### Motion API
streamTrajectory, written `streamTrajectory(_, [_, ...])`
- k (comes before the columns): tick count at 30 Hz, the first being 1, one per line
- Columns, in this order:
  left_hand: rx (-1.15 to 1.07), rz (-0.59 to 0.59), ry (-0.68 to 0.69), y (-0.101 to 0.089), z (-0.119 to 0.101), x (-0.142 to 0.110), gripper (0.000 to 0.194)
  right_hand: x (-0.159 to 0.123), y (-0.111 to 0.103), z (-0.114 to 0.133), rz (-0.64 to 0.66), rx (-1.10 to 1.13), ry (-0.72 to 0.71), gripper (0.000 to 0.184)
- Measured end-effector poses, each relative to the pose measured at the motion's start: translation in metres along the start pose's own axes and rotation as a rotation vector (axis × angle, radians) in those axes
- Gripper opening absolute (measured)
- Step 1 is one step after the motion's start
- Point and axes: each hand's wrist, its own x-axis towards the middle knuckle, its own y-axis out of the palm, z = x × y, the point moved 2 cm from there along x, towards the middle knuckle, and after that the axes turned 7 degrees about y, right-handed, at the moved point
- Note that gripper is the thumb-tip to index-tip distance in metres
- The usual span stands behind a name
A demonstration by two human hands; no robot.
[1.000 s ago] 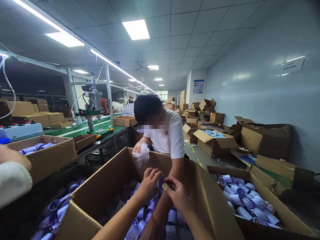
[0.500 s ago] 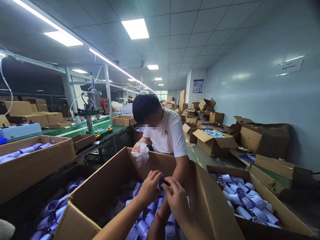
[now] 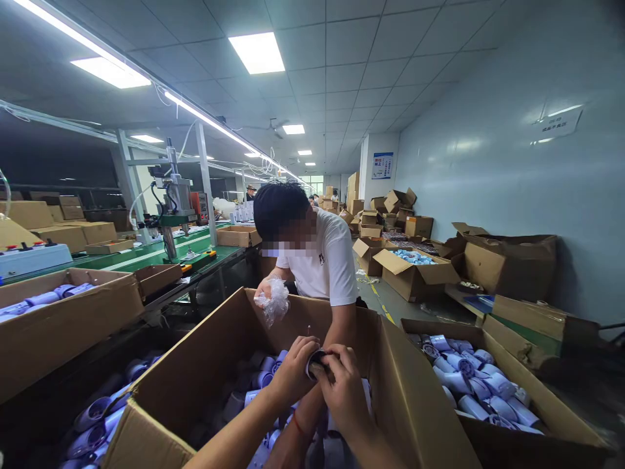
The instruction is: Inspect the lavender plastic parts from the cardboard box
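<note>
Above the large open carton (image 3: 161, 417), my left hand (image 3: 297, 368) is closed around a short cylindrical plastic housing (image 3: 310, 369), whose dark open end faces right. My right hand (image 3: 344, 384) grips the same part at that end, its thumb at the opening. What lies inside is hidden. Below, several loose lavender plastic cylinders (image 3: 254, 397) fill the carton. A co-worker's bare arm (image 3: 293, 436) with a red wrist cord passes beneath my hands. The co-worker's other hand (image 3: 263, 290) holds crumpled clear plastic film (image 3: 275, 303) at the carton's far wall.
A carton of similar cylinders (image 3: 481, 384) stands at right; another carton (image 3: 63, 319) holds more at left. Behind it run a green conveyor (image 3: 137, 257) and a press (image 3: 173, 202). The co-worker in a white shirt (image 3: 322, 267) leans over the far side. More cartons (image 3: 415, 273) line the wall.
My view has shifted slightly. My hands have turned the housing so its opening shows more, with my right thumb now at it. The co-worker's corded wrist has moved left.
</note>
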Motion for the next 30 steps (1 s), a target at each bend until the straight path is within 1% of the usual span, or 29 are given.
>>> streamTrajectory(2, [-0.004,-0.021,-0.01,-0.001,0.001,0.0,0.03,0.0,-0.001,0.002,0.017,-0.002,-0.021,0.011])
streamTrajectory(5, [0.011,-0.039,-0.022,-0.002,0.0,0.002,0.031,0.0,-0.001,0.003,-0.005,0.02,-0.04,0.012])
streamTrajectory(8, [0.004,-0.048,0.012,-0.002,-0.005,0.004,0.028,-0.002,0.0,0.002,-0.045,0.07,-0.006,0.007])
streamTrajectory(10, [-0.009,-0.065,0.032,-0.002,-0.009,0.007,0.027,-0.004,0.001,0.002,-0.069,0.127,0.058,0.013])
streamTrajectory(12, [-0.018,-0.08,0.041,-0.003,-0.012,0.009,0.027,-0.005,0.002,0.002,-0.07,0.193,0.16,0.016])
streamTrajectory(14, [-0.031,-0.069,0.04,-0.004,-0.013,0.011,0.028,-0.004,0.002,0.004,-0.035,0.27,0.282,0.013])
streamTrajectory(16, [-0.048,-0.033,0.037,-0.005,-0.013,0.011,0.029,-0.001,0.001,0.006,0.01,0.345,0.388,0.021])
streamTrajectory(18, [-0.055,0.006,0.023,-0.005,-0.012,0.01,0.032,0.002,0.0,0.008,0.067,0.399,0.461,0.029])
streamTrajectory(19, [-0.056,0.028,0.013,-0.004,-0.012,0.01,0.034,0.003,-0.001,0.008,0.093,0.404,0.491,0.028])
streamTrajectory(21, [-0.044,0.068,-0.025,-0.003,-0.013,0.009,0.035,0.004,-0.002,0.007,0.122,0.377,0.54,0.021])
streamTrajectory(24, [-0.005,0.104,-0.065,0.0,-0.016,0.009,0.033,0.003,-0.001,0.004,0.094,0.357,0.596,0.011])
streamTrajectory(26, [0.024,0.092,-0.048,0.0,-0.019,0.009,0.033,0.001,0.001,0.003,0.074,0.397,0.63,0.011])
streamTrajectory(30, [0.065,0.056,-0.01,-0.002,-0.022,0.011,0.037,0.002,0.001,0.008,0.082,0.47,0.696,0.015])
